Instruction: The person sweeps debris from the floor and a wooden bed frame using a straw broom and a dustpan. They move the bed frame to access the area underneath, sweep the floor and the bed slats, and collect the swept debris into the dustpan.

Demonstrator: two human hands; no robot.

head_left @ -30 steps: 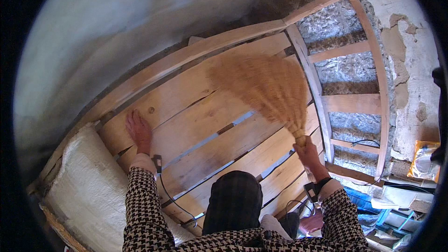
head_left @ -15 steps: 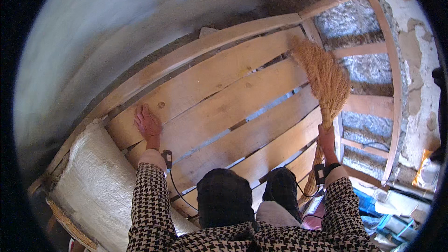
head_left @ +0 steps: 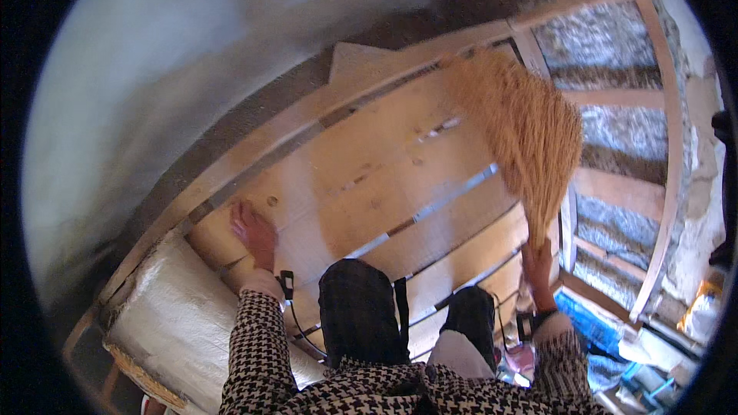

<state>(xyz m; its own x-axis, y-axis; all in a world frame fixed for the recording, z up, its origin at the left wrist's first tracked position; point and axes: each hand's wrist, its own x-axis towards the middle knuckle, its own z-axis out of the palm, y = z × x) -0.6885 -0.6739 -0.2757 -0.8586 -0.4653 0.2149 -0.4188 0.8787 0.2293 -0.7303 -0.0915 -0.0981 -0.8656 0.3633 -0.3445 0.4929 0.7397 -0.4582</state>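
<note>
My right hand point(head_left: 536, 265) grips the handle of a straw broom point(head_left: 530, 131), whose wide brown bristles fan out upward and to the left over the planks. The bristle tips are smeared by motion, near the far right corner of the boards. My left hand point(head_left: 254, 230) lies flat on the wooden planks point(head_left: 384, 138) at the left, fingers stretched out, holding nothing. Gaps run between the boards. Both my knees rest on or over the near boards.
A white woven roll or sack point(head_left: 173, 300) lies at the left edge of the planks. A wooden rail point(head_left: 292, 123) runs along the wall at the back. At the right stands a slatted frame point(head_left: 657, 107) over grey material. Blue items point(head_left: 592, 323) lie at the lower right.
The broom's bristles have swung a little to the left and spread wider, and blur now. My right hand has shifted slightly lower in view. The whole view has tilted a little; my left hand stays on the boards.
</note>
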